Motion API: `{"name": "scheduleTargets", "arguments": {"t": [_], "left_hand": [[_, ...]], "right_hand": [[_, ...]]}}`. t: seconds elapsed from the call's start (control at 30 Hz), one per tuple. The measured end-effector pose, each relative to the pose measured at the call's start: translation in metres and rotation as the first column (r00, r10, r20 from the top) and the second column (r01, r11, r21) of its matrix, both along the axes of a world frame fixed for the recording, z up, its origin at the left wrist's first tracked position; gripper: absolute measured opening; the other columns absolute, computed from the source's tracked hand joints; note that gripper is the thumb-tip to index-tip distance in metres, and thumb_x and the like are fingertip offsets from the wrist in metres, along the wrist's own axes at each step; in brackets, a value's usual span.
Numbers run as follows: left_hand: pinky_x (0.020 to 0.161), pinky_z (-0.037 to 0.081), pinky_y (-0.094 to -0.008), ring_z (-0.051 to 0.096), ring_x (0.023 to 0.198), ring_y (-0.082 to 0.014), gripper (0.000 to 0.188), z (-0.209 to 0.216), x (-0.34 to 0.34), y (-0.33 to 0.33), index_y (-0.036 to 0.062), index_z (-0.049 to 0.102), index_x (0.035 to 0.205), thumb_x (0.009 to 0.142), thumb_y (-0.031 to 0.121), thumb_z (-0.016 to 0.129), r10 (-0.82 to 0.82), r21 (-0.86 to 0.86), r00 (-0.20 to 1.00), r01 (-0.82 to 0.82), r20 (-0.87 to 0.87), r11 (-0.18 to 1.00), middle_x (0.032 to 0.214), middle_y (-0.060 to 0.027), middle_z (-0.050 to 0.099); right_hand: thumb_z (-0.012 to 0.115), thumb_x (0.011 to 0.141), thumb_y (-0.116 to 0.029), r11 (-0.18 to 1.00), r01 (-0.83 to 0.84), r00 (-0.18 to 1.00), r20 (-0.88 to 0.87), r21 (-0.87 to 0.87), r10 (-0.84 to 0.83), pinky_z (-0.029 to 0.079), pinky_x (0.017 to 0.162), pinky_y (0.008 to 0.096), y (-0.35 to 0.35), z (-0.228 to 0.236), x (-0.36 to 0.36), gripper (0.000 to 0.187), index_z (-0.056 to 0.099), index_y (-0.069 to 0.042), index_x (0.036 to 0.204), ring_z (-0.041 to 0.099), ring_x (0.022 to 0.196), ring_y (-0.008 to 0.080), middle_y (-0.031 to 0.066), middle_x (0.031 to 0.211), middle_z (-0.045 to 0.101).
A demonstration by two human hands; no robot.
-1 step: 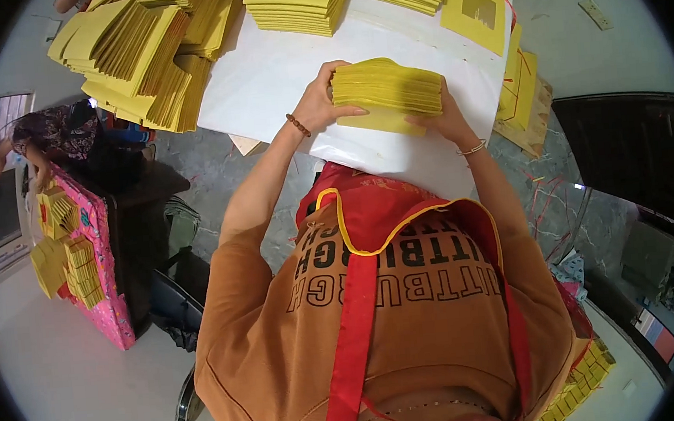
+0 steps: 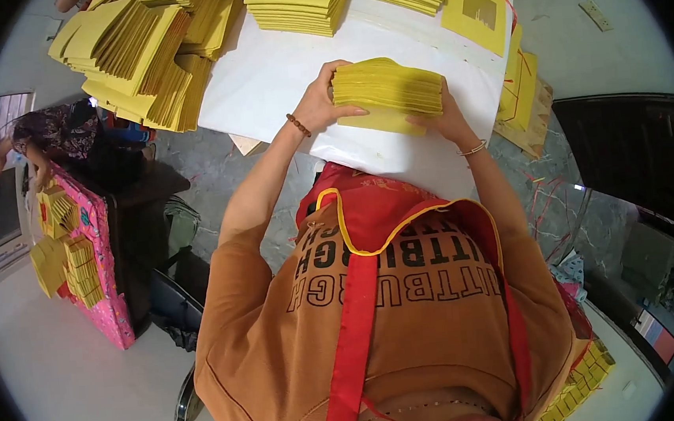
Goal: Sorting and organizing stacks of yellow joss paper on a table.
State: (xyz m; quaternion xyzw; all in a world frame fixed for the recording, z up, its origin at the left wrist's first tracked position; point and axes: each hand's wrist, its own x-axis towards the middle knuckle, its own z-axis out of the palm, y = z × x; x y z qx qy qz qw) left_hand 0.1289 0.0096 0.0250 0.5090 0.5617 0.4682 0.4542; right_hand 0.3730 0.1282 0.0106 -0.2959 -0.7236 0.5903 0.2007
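Note:
A thick stack of yellow paper sheets (image 2: 387,86) is gripped between my two hands over the near part of the white-covered table (image 2: 263,74). My left hand (image 2: 322,102) clasps its left end, thumb along the near side and fingers behind. At the right end, my right hand (image 2: 442,115) presses against the stack with its fingers partly hidden. The layered edges of the sheets face me, and a flat yellow face (image 2: 381,120) shows below them. Whether the stack rests on the table, I cannot tell.
Piles of folded yellow paper (image 2: 134,52) crowd the table's left side, with more stacks (image 2: 297,4) along the back. A yellow sheet with a square patch (image 2: 473,14) lies at the right. Leftward, another person (image 2: 62,141) leans over a pink-covered table (image 2: 103,253) holding yellow bundles.

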Motion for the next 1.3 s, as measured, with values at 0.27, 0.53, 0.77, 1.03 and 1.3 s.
{"name": "scheduleTargets", "arguments": {"t": [0.27,0.53,0.77,1.03,1.3], "left_hand": [[0.102,0.029,-0.0415,0.034,0.123,-0.0329,0.099,-0.003,0.006,-0.015,0.0051,0.027,0.133,0.055,0.025,0.084,0.308,0.374,0.842,-0.138,-0.444,0.917,0.132,-0.0203,0.033],[0.093,0.032,-0.0435,0.04,0.113,-0.0352,0.068,0.019,0.023,-0.035,0.0062,0.044,0.124,0.065,0.022,0.075,0.514,0.541,0.459,-0.082,-0.724,0.837,0.131,-0.0195,0.035],[0.079,0.045,-0.0288,0.051,0.098,-0.0148,0.055,0.011,0.021,-0.031,0.0019,0.048,0.12,0.075,0.023,0.072,0.384,-0.053,0.922,-0.381,0.046,0.923,0.112,-0.0103,0.054],[0.089,0.037,-0.0363,0.046,0.105,-0.0274,0.045,0.039,0.024,-0.026,0.0097,0.055,0.115,0.076,0.028,0.067,0.358,0.446,0.667,-0.042,-0.653,0.894,0.112,-0.0077,0.054],[0.077,0.043,-0.0344,0.053,0.09,-0.0249,0.034,0.027,0.011,-0.002,0.011,0.059,0.11,0.079,0.027,0.062,0.004,0.298,0.593,0.4,-0.805,0.867,0.1,-0.0062,0.06]], "right_hand": [[0.078,0.065,-0.005,0.997,0.001,1.0,-0.023,-0.076,-0.003,0.044,0.09,0.0304,-0.005,-0.002,-0.001,0.073,0.032,-0.007,0.121,0.05,0.106,0.0148,0.0062,0.115,0.051],[0.076,0.066,-0.007,0.995,0.074,0.992,-0.098,-0.071,-0.081,0.043,0.089,0.0303,-0.018,0.004,-0.006,0.069,0.034,-0.006,0.12,0.051,0.103,0.0166,0.0075,0.112,0.051],[0.066,0.074,-0.022,0.771,0.113,0.972,-0.091,-0.627,-0.216,0.045,0.079,0.0282,-0.024,0.013,-0.01,0.049,0.046,-0.005,0.115,0.053,0.094,0.0134,0.0054,0.107,0.054],[0.062,0.08,-0.034,0.649,0.112,0.993,0.057,-0.752,-0.105,0.046,0.072,0.026,-0.001,0.009,-0.004,0.038,0.056,-0.008,0.107,0.056,0.087,0.0117,0.0015,0.096,0.059],[0.056,0.084,-0.045,0.558,0.16,0.987,0.126,-0.814,-0.1,0.042,0.084,0.0351,0.006,0.017,0.0,0.047,0.051,-0.011,0.116,0.052,0.101,0.0157,0.0039,0.112,0.055]]}}
